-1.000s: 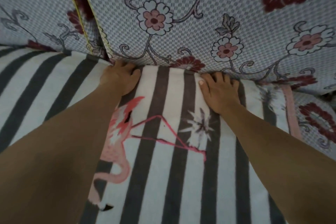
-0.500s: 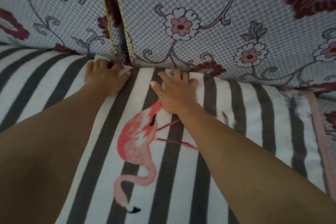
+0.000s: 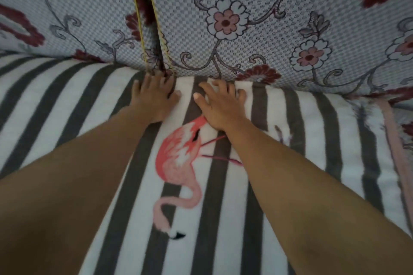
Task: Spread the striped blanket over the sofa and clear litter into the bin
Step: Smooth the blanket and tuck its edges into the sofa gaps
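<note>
In the head view, both forearms are stretched forward, the left hand (image 3: 154,98) and right hand (image 3: 220,105) laid palm-down with fingers (image 3: 206,89) spread, grasping nothing. One striped blanket (image 3: 279,118) is seen over the sofa seat, its far edge pressed beneath the fingertips against two floral back cushions (image 3: 257,29).

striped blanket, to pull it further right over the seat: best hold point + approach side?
Pinch the striped blanket at its free right edge with the pink border, coming from the right and above. That edge lies loose on the floral sofa; the back edge is tucked into the crease under left hand and right hand.
</note>
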Motion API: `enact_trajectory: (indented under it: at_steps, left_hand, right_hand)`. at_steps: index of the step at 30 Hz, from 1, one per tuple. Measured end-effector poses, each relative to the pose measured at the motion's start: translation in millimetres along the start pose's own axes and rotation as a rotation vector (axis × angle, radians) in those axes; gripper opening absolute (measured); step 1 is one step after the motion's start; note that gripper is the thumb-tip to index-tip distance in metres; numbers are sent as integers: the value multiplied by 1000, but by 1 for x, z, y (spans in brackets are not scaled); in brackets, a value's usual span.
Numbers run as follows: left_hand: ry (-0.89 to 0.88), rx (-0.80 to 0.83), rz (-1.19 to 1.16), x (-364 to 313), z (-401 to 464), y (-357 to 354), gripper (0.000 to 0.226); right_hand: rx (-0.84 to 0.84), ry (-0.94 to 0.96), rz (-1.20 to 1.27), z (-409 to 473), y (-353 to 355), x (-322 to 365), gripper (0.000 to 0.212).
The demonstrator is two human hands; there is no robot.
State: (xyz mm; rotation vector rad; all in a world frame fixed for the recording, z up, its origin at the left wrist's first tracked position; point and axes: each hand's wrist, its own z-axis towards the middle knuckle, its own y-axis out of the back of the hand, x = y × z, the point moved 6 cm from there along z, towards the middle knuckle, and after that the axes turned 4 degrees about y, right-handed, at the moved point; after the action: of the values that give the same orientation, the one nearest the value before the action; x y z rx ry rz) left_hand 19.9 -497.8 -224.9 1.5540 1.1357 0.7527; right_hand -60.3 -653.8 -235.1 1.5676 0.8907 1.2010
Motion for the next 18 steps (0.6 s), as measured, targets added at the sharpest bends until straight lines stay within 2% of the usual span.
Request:
enact_trajectory:
  at_steps: [2, 4, 8, 11, 13, 18]
  left_hand:
    - [-69, -25, -71, -19, -42, -6, 55]
    - [-51, -61, -131, -28, -83, -10, 56]
    - [-17, -49, -237, -48, -169, -28, 56]
    - [-66, -67, -155, -64, -232, -43, 61]
    - [-110, -56, -91, -68, -273, -52, 62]
    - [-121, 114, -29, -77, -356, -86, 62]
  right_hand:
    - [103, 16, 38, -7, 8, 1, 53]
    - [149, 19, 22, -32, 18, 0, 53]
    - [97, 8, -87, -120, 31, -8, 54]
    - [57, 36, -134, -194, 28, -13, 58]
    - [116, 43, -167, -244, 18, -17, 60]
    - [244, 135, -237, -340, 3, -27, 62]
